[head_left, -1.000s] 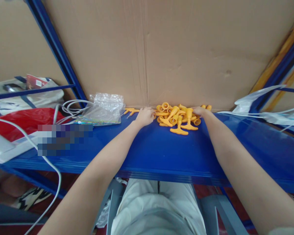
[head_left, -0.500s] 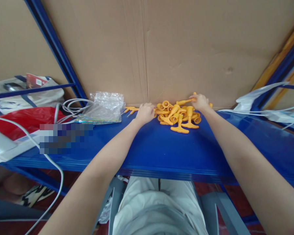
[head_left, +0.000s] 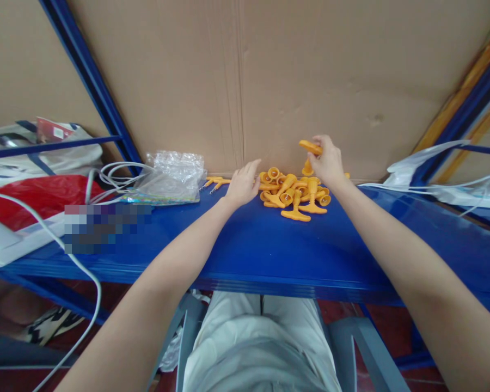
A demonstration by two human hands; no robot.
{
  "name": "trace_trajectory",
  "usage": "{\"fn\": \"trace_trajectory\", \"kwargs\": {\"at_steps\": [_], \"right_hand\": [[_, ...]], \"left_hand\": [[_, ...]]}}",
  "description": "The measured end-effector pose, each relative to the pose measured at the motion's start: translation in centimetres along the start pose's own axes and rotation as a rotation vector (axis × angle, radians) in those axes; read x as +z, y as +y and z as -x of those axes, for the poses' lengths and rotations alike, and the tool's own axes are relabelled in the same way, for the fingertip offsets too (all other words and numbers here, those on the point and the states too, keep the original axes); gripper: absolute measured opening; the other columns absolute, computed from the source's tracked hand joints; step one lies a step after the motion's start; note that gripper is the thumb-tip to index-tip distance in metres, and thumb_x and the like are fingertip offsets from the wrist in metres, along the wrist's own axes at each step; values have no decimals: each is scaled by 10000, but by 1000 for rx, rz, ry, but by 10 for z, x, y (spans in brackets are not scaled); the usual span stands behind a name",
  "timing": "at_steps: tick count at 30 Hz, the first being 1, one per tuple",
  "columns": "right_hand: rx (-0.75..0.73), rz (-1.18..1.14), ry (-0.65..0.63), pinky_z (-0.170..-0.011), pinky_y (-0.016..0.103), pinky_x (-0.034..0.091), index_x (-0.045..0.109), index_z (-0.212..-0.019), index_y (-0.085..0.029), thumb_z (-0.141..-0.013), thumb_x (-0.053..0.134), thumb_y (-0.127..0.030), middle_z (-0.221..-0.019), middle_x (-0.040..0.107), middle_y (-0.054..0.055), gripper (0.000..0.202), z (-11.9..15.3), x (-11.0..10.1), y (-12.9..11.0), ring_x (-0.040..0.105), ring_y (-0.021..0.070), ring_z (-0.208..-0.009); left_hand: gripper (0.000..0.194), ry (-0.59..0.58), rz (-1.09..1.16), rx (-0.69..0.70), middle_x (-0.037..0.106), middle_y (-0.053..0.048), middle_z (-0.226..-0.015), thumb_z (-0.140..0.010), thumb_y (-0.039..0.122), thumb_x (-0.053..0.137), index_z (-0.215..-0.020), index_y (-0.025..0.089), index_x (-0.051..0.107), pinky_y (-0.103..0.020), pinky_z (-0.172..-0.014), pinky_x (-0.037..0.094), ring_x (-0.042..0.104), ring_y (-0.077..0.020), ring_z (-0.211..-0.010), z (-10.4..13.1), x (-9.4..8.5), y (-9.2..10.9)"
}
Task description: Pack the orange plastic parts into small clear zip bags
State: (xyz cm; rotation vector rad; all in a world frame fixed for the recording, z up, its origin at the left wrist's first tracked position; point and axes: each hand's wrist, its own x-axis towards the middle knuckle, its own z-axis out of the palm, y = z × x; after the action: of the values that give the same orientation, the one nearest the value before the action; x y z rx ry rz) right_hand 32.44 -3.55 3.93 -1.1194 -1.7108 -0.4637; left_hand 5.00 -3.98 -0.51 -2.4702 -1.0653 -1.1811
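Observation:
Orange-yellow corkscrews with T-shaped handles and bell-shaped collars lie in a pile (head_left: 289,189) at the back of the blue table (head_left: 261,250). Above the back of this pile, my right hand (head_left: 330,162) has its fingers closed around one corkscrew (head_left: 310,147), handle up and collar down. My left hand (head_left: 242,185) is at the pile's left side, fingers stretched out and apart, and no held thing shows in it. Just left of that hand lie two or so orange pieces with bare metal spirals (head_left: 218,183), partly hidden behind it.
Left of the loose spirals is a clear plastic bag (head_left: 175,174), with white cables (head_left: 122,173) and a red bag (head_left: 44,198) beyond. A cardboard wall (head_left: 277,81) rises behind the table. White plastic (head_left: 408,163) lies at the right, near a blue post.
My right hand has risen from the back of the pile with a corkscrew, which is now tilted upright. The fingers of my left hand have lifted and spread.

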Motion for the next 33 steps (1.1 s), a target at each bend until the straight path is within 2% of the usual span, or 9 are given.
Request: {"fn": "trace_trajectory", "kwargs": {"at_steps": [3, 7, 10, 14, 17, 21, 26, 29, 33], "right_hand": [[-64, -13, -28, -846, 453, 531, 582, -1134, -181, -862, 481, -193, -1042, 680, 118, 291, 8, 0, -19, 658, 253, -907], [-188, 44, -66, -874, 464, 504, 596, -1100, -188, -884, 448, -172, -1039, 665, 136, 262, 21, 2, -43, 619, 280, -989], [-249, 40, -109, -890, 466, 494, 598, -1118, -185, -895, 413, -142, -1054, 655, 146, 293, 28, 5, -59, 596, 287, -1022], [-301, -4, -199, -914, 452, 493, 602, -1115, -192, -908, 403, -130, -1064, 647, 143, 294, 37, 12, -70, 588, 276, -1034], [-321, -36, -255, -944, 455, 488, 600, -1146, -185, -916, 408, -136, -1113, 641, 149, 304, 42, 16, -70, 584, 275, -1080], [-386, -80, -298, -983, 462, 474, 605, -1192, -170, -912, 403, -131, -1190, 644, 158, 348, 45, 18, -71, 579, 273, -1141], [-489, -7, -416, -964, 424, 455, 657, -1146, -202, -931, 388, -137, -1174, 685, 113, 350, 46, 16, -80, 599, 256, -1121], [-500, 63, -407, -950, 407, 424, 661, -1150, -229, -936, 396, -130, -1204, 687, 87, 355, 45, 13, -85, 592, 243, -1132], [-500, 107, -350, -962, 456, 380, 622, -1233, -158, -920, 425, -154, -1219, 672, 157, 370, 44, 7, -84, 567, 287, -1151]], "left_hand": [[471, 72, 220, -47, 608, -175, -1359, -962, 362, 485, -1379, 142, 493, -415, -1020, 454, 592, -261, -1222, -3, 3, 1], [436, 121, 649, -307, 744, -101, -984, -952, 547, 514, -1051, 151, 670, -333, -902, 511, 688, -210, -983, -12, 2, 13], [479, 40, 916, -464, 750, -82, -845, -905, 617, 568, -896, 155, 696, -301, -825, 530, 709, -198, -895, -16, -2, 28], [438, -90, 1155, -543, 760, -81, -842, -871, 585, 652, -883, 150, 701, -297, -786, 549, 723, -189, -852, -15, -3, 44], [363, -110, 1232, -577, 757, -68, -821, -859, 512, 705, -840, 150, 691, -285, -772, 555, 724, -171, -807, -14, 0, 47], [280, -79, 1305, -638, 741, -52, -780, -882, 416, 692, -800, 150, 662, -259, -699, 553, 713, -155, -733, -13, 4, 46], [132, -8, 1356, -727, 658, 24, -681, -829, 167, 703, -758, 154, 592, -202, -604, 517, 624, -82, -576, -15, 3, 47], [147, 12, 1340, -742, 623, 48, -659, -792, 96, 706, -770, 154, 573, -174, -597, 501, 595, -54, -557, -16, 1, 48], [131, -18, 1296, -710, 644, 40, -685, -820, 137, 708, -818, 157, 579, -149, -548, 465, 597, -51, -557, -15, 0, 48]]}}
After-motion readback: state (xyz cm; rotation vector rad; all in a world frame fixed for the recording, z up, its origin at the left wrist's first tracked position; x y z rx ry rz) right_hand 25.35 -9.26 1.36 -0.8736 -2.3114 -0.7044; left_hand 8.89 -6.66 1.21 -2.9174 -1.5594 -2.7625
